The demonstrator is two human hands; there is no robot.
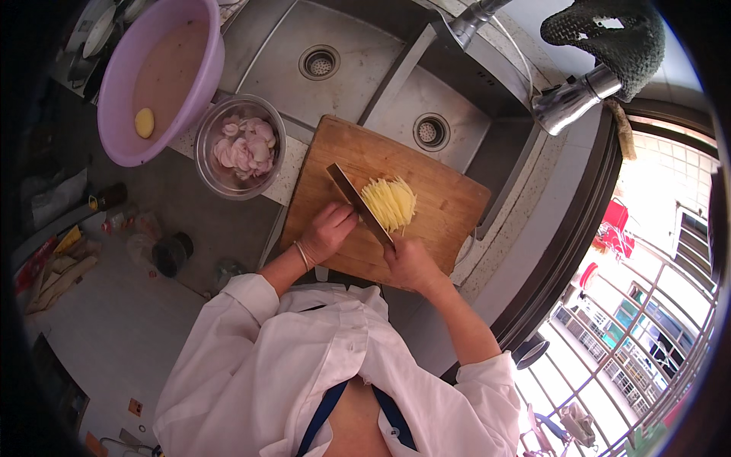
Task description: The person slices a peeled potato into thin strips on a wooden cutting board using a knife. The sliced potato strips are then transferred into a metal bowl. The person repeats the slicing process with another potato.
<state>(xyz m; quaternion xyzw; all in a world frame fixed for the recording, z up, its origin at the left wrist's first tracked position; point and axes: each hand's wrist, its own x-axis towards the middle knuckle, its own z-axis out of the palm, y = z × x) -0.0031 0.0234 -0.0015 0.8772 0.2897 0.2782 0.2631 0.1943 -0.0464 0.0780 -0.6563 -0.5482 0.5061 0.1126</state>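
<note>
My right hand (416, 264) grips the handle of a kitchen knife (360, 203) with a broad blade, held edge-on to the view above a wooden cutting board (442, 191). Just right of the blade lies a heap of pale yellow shreds (394, 203), apparently potato. On the blade's left side, my left hand (328, 233) rests low over the board with curled fingers, its fingertips close to the blade. Whether anything sits under those fingers is hidden.
The board bridges the front of a double steel sink (360, 63). Left of it stands a clear bowl (200, 154) of thin pinkish slices (248, 148). Farther left, a purple basin (216, 63) holds cloudy water and a peeled potato (144, 123). A faucet (471, 23) rises behind; a barred window (622, 320) is right.
</note>
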